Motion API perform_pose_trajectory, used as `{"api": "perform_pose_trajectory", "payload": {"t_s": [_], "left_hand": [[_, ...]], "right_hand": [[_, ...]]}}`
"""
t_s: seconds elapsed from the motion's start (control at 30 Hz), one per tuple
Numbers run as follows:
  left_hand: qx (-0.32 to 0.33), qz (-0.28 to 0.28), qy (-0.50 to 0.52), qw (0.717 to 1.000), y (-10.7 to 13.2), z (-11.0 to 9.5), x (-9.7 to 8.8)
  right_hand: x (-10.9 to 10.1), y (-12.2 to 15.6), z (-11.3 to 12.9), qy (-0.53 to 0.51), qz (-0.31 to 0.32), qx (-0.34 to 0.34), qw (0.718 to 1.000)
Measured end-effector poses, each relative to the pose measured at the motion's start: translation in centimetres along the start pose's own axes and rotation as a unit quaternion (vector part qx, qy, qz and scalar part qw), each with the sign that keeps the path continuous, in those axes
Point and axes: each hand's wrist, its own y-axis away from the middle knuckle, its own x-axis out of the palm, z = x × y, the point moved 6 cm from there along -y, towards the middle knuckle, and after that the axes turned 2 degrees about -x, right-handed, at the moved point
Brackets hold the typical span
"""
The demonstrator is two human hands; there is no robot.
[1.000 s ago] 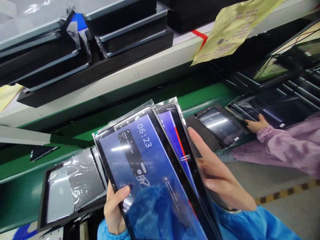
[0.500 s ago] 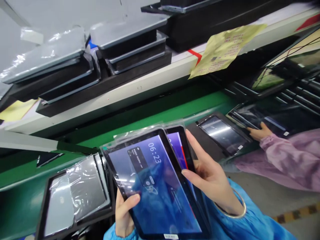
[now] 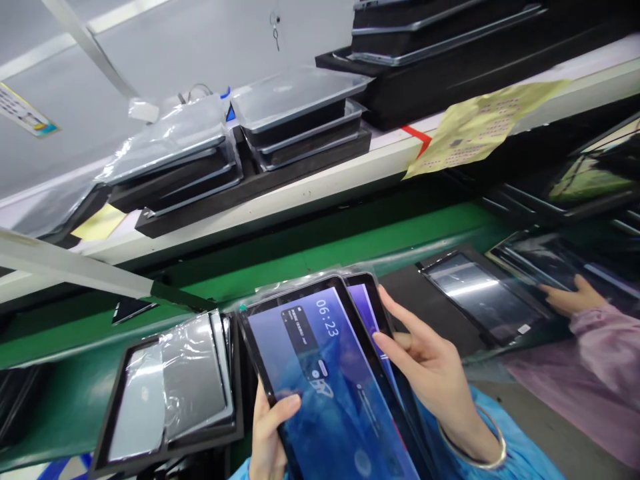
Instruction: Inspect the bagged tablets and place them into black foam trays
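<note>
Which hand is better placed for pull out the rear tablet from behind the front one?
Probably the right hand: its fingers already wrap the edge of the rear tablet. The left hand sits under the front tablet, with its thumb on the screen, supporting it.

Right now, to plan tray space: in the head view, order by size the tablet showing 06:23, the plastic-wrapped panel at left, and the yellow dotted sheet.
1. Tablet showing 06:23, though nearest the camera.
2. Plastic-wrapped panel and yellow dotted sheet: too alike to rank.
</note>
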Motion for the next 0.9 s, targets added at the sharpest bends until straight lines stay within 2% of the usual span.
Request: {"api": "perform_pose_trajectory", "payload": {"t_s": [0.1,0.3,0.47,0.57,0.7,0.8,0.9], "left_hand": [[-0.001,0.003,0.0,1.0,-0.1,-0.1,0.4],[0.0,0.033,-0.012,0.999,-0.5,0.2,0.8],[-0.015,0.051,-0.017,0.998,-1.5,0.9,0.8],[-0.033,0.076,-0.018,0.996,-2.5,1.5,1.4],[-0.056,0.078,0.003,0.995,-5.3,3.3,1.0],[-0.04,0.061,-0.008,0.997,-8.3,4.7,-1.5],[-0.011,0.033,-0.059,0.998,-11.3,5.3,-5.4]], "right_hand": [[0.2,-0.7,0.1,0.026,0.019,-0.026,0.999],[0.4,-2.5,0.5,0.114,0.1,-0.103,0.983],[0.3,-3.2,-1.0,0.135,0.139,-0.077,0.978],[0.0,-4.4,-3.9,0.138,0.1,-0.049,0.984],[-0.8,-6.4,-10.4,0.14,0.025,-0.004,0.99],[-3.0,-8.1,-14.9,0.167,-0.032,0.011,0.985],[-7.0,-10.0,-17.6,0.213,-0.094,0.02,0.972]]}}
